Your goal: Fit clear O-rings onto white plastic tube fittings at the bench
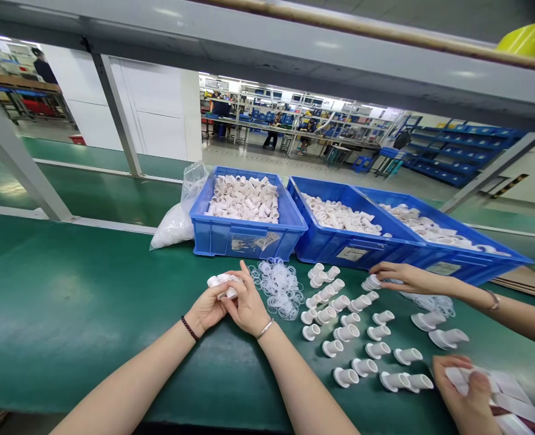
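Above the green table, my left hand (208, 309) and my right hand (248, 302) meet around a small cluster of white plastic fittings (224, 284). The left hand cups them from the left and below, and the fingers of my right hand press on them from the right, its index finger pointing up. How many pieces lie in the grasp is partly hidden. Just right of my hands is a heap of thin clear rings (280, 289). Many flanged white fittings (346, 333) stand on the table further right.
Three blue bins (249, 237) of white parts line the back, beside a clear bag (175, 225). At the right, another person's hand (396, 276) touches a fitting; the other hand (469, 396) holds several white pieces. A metal frame (267, 54) crosses above.
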A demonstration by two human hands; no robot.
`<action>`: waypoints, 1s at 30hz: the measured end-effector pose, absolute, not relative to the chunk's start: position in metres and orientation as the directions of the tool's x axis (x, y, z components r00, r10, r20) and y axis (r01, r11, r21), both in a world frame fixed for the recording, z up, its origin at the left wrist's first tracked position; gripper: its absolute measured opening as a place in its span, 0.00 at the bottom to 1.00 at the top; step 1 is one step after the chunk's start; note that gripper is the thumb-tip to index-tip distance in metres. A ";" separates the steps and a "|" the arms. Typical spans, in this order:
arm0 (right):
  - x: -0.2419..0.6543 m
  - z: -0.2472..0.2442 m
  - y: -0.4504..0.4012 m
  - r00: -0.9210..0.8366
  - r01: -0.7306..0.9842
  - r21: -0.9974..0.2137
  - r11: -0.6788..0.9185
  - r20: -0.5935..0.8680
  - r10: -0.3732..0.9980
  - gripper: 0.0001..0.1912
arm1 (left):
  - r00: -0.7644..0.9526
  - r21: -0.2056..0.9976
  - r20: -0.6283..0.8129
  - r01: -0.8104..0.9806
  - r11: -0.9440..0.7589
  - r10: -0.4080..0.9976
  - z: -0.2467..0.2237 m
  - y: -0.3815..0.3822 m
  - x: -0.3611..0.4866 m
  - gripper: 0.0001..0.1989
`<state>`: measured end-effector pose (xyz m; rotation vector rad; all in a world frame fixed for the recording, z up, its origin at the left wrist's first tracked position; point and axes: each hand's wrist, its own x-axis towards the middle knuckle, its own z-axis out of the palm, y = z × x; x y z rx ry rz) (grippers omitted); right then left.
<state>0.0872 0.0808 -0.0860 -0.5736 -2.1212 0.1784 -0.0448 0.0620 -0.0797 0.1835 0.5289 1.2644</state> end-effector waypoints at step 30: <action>0.100 -0.087 0.094 -0.099 0.231 -0.730 0.643 0.639 0.762 0.12 | 0.227 0.529 -0.274 -0.776 0.344 0.935 -0.069 0.063 -0.050 0.11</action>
